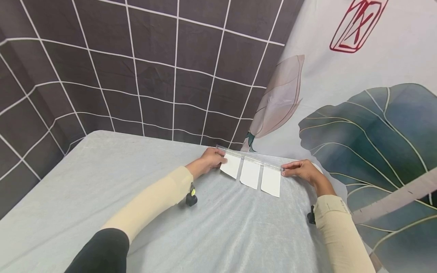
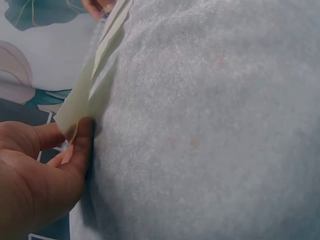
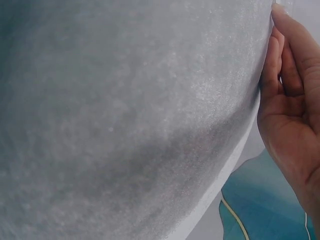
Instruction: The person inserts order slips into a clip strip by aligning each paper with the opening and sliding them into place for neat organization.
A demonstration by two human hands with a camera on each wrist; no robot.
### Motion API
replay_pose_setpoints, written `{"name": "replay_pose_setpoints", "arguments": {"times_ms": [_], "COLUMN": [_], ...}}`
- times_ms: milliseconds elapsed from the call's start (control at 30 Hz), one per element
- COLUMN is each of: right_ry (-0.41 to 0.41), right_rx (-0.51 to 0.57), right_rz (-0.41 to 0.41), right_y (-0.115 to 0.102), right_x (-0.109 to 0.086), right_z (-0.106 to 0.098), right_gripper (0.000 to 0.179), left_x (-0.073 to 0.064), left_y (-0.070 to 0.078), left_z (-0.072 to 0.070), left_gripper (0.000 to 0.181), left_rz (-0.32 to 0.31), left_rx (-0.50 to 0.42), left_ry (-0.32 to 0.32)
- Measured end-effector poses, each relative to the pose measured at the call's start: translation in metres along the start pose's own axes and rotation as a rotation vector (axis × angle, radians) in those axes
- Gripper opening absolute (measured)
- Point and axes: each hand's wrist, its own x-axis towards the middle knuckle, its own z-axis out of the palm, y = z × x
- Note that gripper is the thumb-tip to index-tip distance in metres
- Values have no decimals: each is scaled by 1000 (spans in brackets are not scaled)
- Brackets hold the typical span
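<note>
A narrow clear strip (image 1: pixel 252 158), which looks like a transparent ruler, runs near the far edge of the cloth-covered surface. Three white paper pieces, the left one (image 1: pixel 230 165), the middle one (image 1: pixel 250 174) and the right one (image 1: pixel 271 182), hang side by side from it with small gaps. My left hand (image 1: pixel 212 157) pinches the strip's left end together with the left paper; the left wrist view shows thumb and fingers on either side of that paper (image 2: pixel 75 107). At the strip's right end, my right hand (image 1: pixel 304 171) pinches the tip, which is mostly hidden in the right wrist view.
A pale grey cloth (image 1: pixel 164 235) with soft wrinkles covers the surface. Behind it hangs a dark curtain (image 1: pixel 153 79) with a white grid. To the right is a white hanging (image 1: pixel 327 83) with a large painted leaf, close to my right arm.
</note>
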Motion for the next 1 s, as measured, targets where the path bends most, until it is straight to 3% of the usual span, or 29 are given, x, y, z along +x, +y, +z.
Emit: {"name": "replay_pose_setpoints", "arguments": {"times_ms": [300, 433, 700, 1000], "right_ry": [-2, -1, 1, -6], "right_rx": [-15, -20, -27, -27], "right_rz": [-3, -10, 12, 22], "right_y": [0, 1, 2, -4], "right_x": [-2, 1, -1, -2], "right_z": [-1, -1, -1, -2], "right_gripper": [48, 50, 51, 50], "left_x": [2, 1, 4, 14], "left_y": [0, 0, 1, -1], "left_z": [-5, -10, -20, -34], "left_gripper": [45, 42, 38, 38], "left_rz": [9, 8, 21, 56], "left_rx": [-18, -30, -101, -140], "left_ry": [-45, -37, 28, 206]}}
